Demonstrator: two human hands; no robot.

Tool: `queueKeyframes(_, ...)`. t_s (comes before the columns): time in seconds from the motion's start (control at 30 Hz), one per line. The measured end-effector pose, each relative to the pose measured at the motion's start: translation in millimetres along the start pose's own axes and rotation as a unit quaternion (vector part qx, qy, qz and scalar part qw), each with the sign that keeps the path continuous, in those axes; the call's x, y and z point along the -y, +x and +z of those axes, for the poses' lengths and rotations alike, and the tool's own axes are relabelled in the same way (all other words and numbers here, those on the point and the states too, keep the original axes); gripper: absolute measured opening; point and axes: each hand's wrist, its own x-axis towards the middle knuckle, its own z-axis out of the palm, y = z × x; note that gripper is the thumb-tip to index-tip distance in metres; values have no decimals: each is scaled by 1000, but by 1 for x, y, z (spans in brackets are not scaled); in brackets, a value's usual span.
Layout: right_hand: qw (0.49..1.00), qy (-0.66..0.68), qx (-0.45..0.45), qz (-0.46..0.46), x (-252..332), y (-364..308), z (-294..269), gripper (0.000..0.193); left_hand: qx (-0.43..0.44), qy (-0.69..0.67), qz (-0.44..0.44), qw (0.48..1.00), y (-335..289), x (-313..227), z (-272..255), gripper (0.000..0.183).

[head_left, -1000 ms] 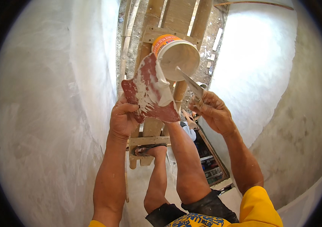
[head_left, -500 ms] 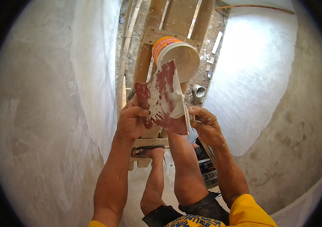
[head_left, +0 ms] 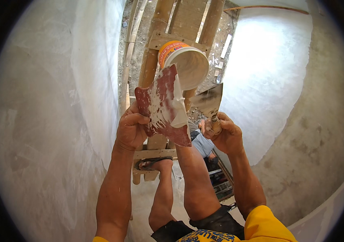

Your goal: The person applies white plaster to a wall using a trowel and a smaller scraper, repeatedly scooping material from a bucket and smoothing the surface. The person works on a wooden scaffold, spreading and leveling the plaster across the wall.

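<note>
Steel scraper (head_left: 211, 115) | blade (head_left: 208, 99), long axis pointing away | hands (head_left: 131, 128) (head_left: 229, 135) gripping: left, red board (head_left: 162, 108); right, scraper

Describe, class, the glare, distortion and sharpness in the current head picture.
Head view: glare nearly whitens the upper part of the right-side wall; head view: the wooden strip at upper right looks bowed, and black fills the corners; head view: the red board looks fairly sharp, the scraper blade mottled light and dark.

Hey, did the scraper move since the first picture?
Yes. The scraper moved down and right relative to the bucket, which it no longer overlaps.
</note>
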Motion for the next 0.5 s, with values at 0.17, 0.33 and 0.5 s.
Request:
queueKeyframes(0.17, 986, 97, 99, 93, -2, 19, 2, 34, -14, 22, -11, 1000, 1, 1, -3, 69)
queueKeyframes(0.33, 990, 47, 50, 124, -14, 25, -6, 31, 30, 10, -25, 999, 4, 2, -3, 71)
queueKeyframes(0.5, 993, 16, 34, 113, -13, 17, -22, 29, 18, 19, -14, 1000, -3, -3, -6, 73)
